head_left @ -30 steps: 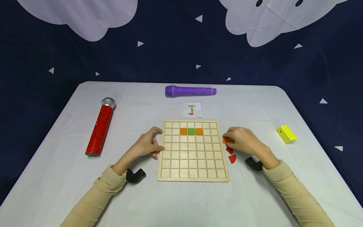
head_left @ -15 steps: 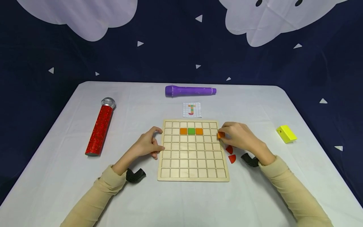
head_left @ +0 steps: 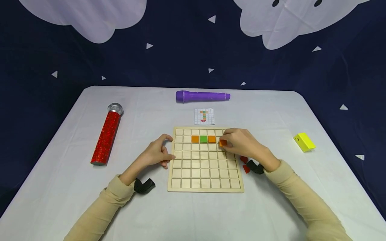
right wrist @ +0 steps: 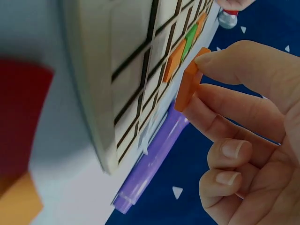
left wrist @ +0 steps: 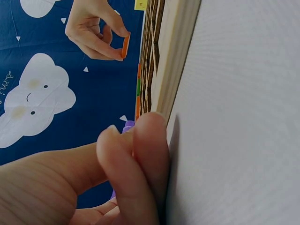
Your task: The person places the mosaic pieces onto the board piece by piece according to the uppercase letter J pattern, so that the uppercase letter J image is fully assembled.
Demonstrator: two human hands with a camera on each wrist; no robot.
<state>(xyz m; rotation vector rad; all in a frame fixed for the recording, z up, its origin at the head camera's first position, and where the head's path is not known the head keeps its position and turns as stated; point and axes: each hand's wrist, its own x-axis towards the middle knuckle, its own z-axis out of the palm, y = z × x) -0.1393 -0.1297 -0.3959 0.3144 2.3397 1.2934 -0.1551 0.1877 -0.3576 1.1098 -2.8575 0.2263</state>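
Observation:
My right hand (head_left: 242, 142) pinches an orange square tile (right wrist: 188, 86) between thumb and fingers, held over the right side of a wooden grid board (head_left: 200, 191). In the board's second row lie an orange tile (head_left: 195, 139), a green tile (head_left: 203, 139) and another orange tile (head_left: 211, 139), side by side. At the board's left edge rests my left hand (head_left: 153, 154), a fingertip and the thumb touching the rim. Two red rounded pieces (head_left: 246, 169) lie right of the board, partly covered by the right wrist in the head view.
Behind the board lies a small pattern card (head_left: 204, 116) with a J-like coloured figure. A purple toy microphone (head_left: 202, 96) is farther back. To the left is a red glittery microphone (head_left: 108, 137), and a yellow block (head_left: 304, 142) sits at the right.
The right hand has lifted the orange tile from beside the board's right edge and carried it leftward over the grid. My left hand has stayed in place.

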